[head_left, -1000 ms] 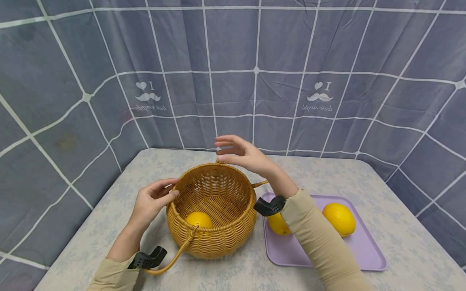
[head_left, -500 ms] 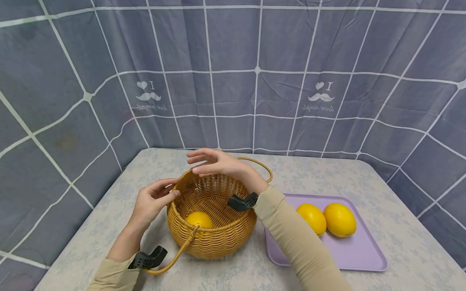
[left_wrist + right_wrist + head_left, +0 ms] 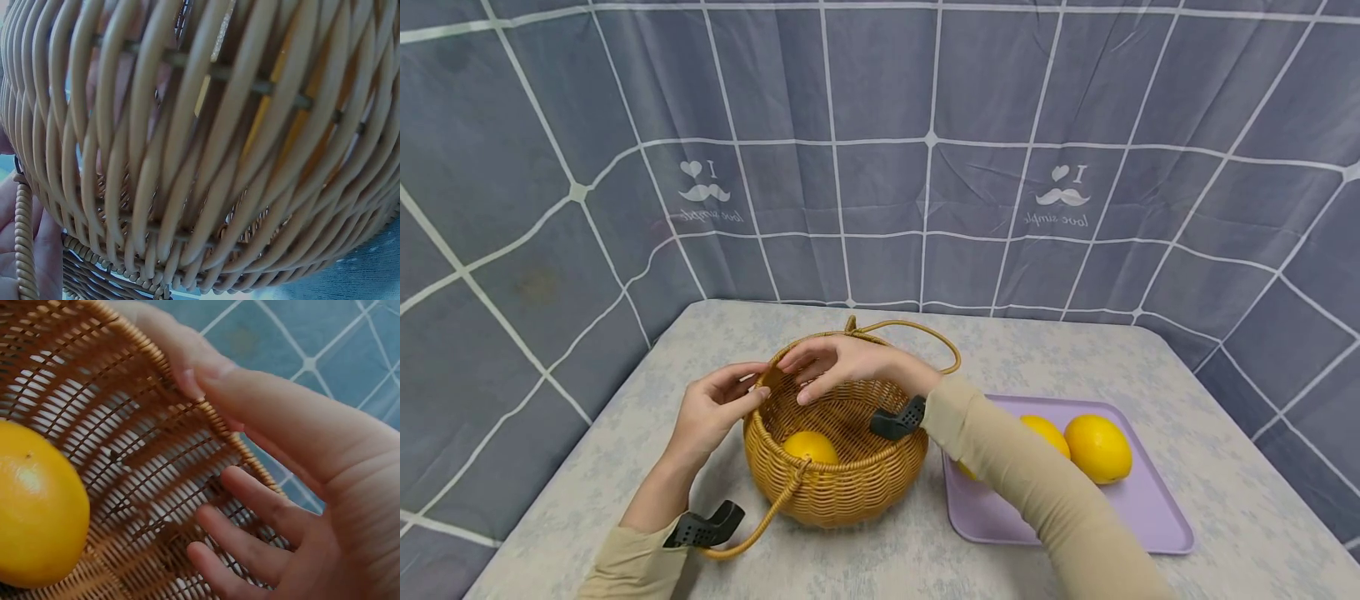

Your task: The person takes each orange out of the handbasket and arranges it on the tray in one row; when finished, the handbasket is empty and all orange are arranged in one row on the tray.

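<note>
A round wicker basket stands open-topped in the head view, with one yellow fruit inside near its front wall. My left hand holds the left rim between thumb and fingers. Above the opening, my right hand reaches toward that same rim, fingers spread and loosely bent around nothing. In the right wrist view the right fingertips overlap the basket's inner wall, and the yellow fruit lies apart from them. Woven basket wall fills most of the left wrist view.
A purple tray lies right of the basket with yellow fruits on it, partly hidden by the right sleeve. One basket handle hangs at the front left, the other handle leans out behind. A grid-patterned curtain backs the table.
My right hand has moved left across the basket from its back rim, then lowered slightly toward the left rim. My left hand keeps its hold on the rim, and the basket stays put.
</note>
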The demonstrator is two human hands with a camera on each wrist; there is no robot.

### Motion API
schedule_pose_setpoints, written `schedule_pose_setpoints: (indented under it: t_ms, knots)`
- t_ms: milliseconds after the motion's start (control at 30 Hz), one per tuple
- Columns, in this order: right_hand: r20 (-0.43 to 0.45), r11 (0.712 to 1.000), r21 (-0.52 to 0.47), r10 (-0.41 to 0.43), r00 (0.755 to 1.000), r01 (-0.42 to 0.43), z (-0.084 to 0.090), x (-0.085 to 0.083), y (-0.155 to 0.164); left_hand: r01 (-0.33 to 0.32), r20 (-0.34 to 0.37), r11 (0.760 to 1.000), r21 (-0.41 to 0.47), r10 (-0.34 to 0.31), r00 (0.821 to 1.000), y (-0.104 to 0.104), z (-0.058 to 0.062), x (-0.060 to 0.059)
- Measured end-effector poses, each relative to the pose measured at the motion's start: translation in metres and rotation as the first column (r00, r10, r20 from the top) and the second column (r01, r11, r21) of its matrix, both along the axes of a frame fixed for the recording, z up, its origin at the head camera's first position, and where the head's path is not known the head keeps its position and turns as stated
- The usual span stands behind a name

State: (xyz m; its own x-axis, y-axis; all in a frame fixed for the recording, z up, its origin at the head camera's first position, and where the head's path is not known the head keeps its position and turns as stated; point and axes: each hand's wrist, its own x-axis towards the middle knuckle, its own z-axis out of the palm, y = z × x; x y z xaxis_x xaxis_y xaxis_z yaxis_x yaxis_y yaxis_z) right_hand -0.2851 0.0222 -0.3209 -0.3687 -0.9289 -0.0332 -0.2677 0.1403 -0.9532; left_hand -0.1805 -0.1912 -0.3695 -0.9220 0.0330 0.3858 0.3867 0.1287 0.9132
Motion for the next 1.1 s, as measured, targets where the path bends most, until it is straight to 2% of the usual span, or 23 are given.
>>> schedule_pose_setpoints:
  t_ms: [233, 400, 667, 833, 1100]
  knots:
    - [-0.059, 0.991, 0.102, 0.092, 0.994, -0.085, -0.009, -0.002, -0.004, -0.025, 0.008, 0.999, -0.030, 0.025, 1.000, 0.000, 0.001, 0.000]
    - [-0.083, 0.972, 0.184, 0.164, 0.983, -0.147, -0.013, -0.002, -0.006, -0.026, 0.015, 0.999, -0.029, 0.027, 1.000, 0.001, 0.002, 0.001]
    - [-0.017, 0.922, 0.298, 0.265, 0.964, -0.248, -0.017, -0.002, -0.007, -0.005, 0.013, 1.000, 0.009, 0.005, 1.000, 0.001, 0.002, 0.000]
    - [0.002, 0.892, 0.356, 0.295, 0.955, -0.277, -0.019, -0.001, -0.008, -0.002, -0.004, 1.000, 0.015, 0.002, 1.000, 0.000, -0.001, -0.002]
    - [0.097, 0.857, 0.397, 0.316, 0.944, -0.328, -0.018, 0.001, -0.011, -0.021, 0.018, 0.999, -0.035, 0.022, 1.000, 0.000, -0.001, -0.002]
